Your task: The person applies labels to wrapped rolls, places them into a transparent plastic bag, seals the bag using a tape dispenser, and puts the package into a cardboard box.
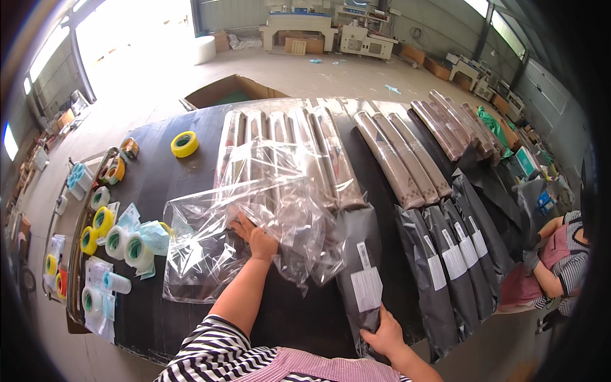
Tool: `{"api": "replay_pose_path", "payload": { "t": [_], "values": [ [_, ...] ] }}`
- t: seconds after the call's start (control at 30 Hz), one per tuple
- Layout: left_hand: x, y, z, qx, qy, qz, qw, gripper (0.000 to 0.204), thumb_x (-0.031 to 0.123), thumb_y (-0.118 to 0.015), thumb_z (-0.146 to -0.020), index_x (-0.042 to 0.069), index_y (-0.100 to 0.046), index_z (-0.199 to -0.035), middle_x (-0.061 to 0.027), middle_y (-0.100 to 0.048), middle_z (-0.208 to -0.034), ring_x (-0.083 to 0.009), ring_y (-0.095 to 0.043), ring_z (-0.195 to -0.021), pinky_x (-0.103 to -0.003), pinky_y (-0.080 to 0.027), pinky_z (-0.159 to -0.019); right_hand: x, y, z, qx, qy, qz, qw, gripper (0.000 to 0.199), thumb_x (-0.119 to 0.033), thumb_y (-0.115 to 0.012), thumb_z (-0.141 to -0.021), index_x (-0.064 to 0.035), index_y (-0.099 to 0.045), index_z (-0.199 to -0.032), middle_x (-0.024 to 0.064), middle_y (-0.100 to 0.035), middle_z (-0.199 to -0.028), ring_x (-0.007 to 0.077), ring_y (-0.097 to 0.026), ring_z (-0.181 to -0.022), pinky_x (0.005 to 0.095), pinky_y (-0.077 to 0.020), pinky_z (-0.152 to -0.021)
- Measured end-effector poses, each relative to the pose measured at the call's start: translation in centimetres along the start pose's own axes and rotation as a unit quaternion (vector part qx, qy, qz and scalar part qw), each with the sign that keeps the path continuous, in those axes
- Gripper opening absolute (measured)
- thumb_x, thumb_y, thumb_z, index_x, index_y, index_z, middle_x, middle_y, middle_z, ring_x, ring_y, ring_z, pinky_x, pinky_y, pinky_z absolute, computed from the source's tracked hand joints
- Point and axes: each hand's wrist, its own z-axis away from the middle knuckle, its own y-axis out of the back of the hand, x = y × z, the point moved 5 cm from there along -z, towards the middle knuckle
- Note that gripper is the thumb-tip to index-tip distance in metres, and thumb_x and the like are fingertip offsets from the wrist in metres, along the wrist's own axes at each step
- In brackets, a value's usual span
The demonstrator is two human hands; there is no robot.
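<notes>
Grey bag (364, 280) pointing lengthwise away, right grip (386, 333) pinching its near end, left grip (257, 240) spread against film (198, 254)

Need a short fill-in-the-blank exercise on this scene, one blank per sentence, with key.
1. Crumpled transparent plastic film is touched by the person's ____ hand.
2. The right hand touches a long grey plastic bag with a ____ rectangular label.
3. The middle group of shiny brown-patterned rolls numbers ____.
4. The lone yellow tape roll lies nearest an open brown ____ box.

Missing words: left; white; three; cardboard.
</notes>
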Motion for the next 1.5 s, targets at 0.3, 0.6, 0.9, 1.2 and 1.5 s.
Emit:
{"api": "replay_pose_path", "payload": {
  "t": [0.3,0.6,0.9,1.2,1.5],
  "values": [
    [15.1,3.9,-10.2,0.069,0.039,-0.193,0.978,0.020,0.031,-0.077,-0.079,0.012,-0.077,-0.086,-0.0126,-0.006,-0.165,-0.0520,-0.002,-0.147,-0.069,-0.016,-0.113,-3.3,2.8,-13.3,0.044,-0.040,-0.053,0.997,0.097,-0.028,-0.079,-0.067,-0.0042,-0.035,-0.149,0.0276,-0.060,-0.126,0.0407,-0.059,-0.117,0.0415,-0.0475,-0.099],
    [18.5,7.4,6.2,-0.019,-0.257,-0.175,0.950,0.029,0.028,-0.085,-0.069,0.005,-0.070,-0.075,-0.0227,-0.031,-0.156,-0.0450,-0.028,-0.143,-0.058,-0.026,-0.112,5.3,5.6,-0.8,0.106,0.006,-0.432,0.896,0.079,-0.005,-0.082,-0.067,0.0043,-0.047,-0.137,0.0114,-0.062,-0.122,0.0204,-0.061,-0.109,0.0334,-0.0464,-0.098],
    [26.7,-1.3,19.9,-0.548,0.281,0.347,0.707,0.046,0.037,-0.047,-0.105,-0.001,-0.050,-0.131,-0.0157,-0.060,-0.128,-0.0341,-0.060,-0.117,-0.052,-0.055,-0.091,8.1,11.8,17.9,0.093,0.039,-0.359,0.928,0.090,-0.006,-0.091,-0.056,0.0024,-0.048,-0.135,0.0092,-0.064,-0.117,0.0197,-0.060,-0.109,0.0345,-0.0469,-0.096],
    [30.1,0.3,21.1,-0.444,0.114,0.379,0.804,0.032,0.032,-0.048,-0.105,0.007,-0.062,-0.119,-0.0060,-0.067,-0.123,-0.0114,-0.058,-0.111,-0.032,-0.047,-0.095,13.0,7.4,27.1,-0.076,0.037,-0.291,0.953,0.090,-0.016,-0.084,-0.064,-0.0014,-0.046,-0.144,0.0142,-0.064,-0.123,0.0257,-0.062,-0.113,0.0346,-0.0458,-0.101],
    [40.1,4.7,38.3,-0.256,-0.465,-0.048,0.846,0.023,0.021,-0.071,-0.086,0.006,-0.055,-0.078,-0.0048,-0.061,-0.133,-0.0309,-0.054,-0.110,-0.044,-0.044,-0.095,13.1,6.6,27.4,-0.056,0.087,-0.182,0.978,0.086,-0.029,-0.081,-0.066,-0.0148,-0.048,-0.144,0.0157,-0.063,-0.116,0.0343,-0.062,-0.107,0.0390,-0.0493,-0.093]
  ]
}}
